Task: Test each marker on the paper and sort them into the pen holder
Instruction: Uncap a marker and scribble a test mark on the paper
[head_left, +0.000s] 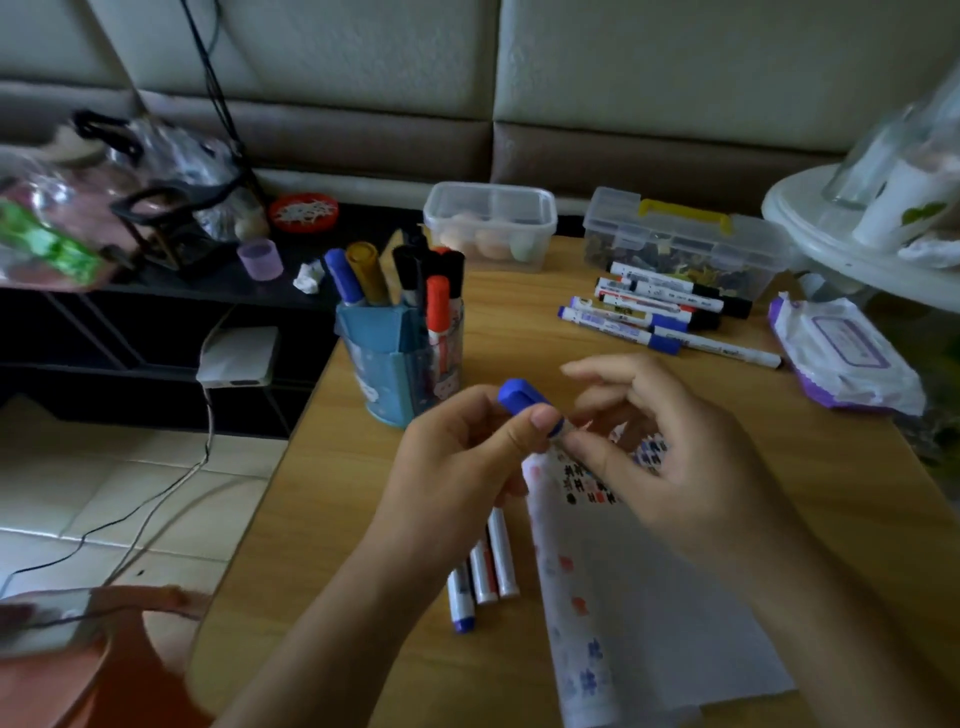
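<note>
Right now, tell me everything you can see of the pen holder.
The pen holder is a light blue, angular, plastic-looking pot with a clear printed section on its right. It stands upright near the left edge of the wooden table and holds capped markers caps up, some leaning: blue, yellow, black and red caps show.

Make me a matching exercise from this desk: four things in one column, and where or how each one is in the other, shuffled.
Things:
1 blue-capped marker
2 pen holder
3 wipes pack
4 paper

Places or states:
A at the right edge of the table
B held by the left hand and right hand
C covered with test scribbles
D standing upright at the left

Pairs: 1-B, 2-D, 3-A, 4-C
</note>
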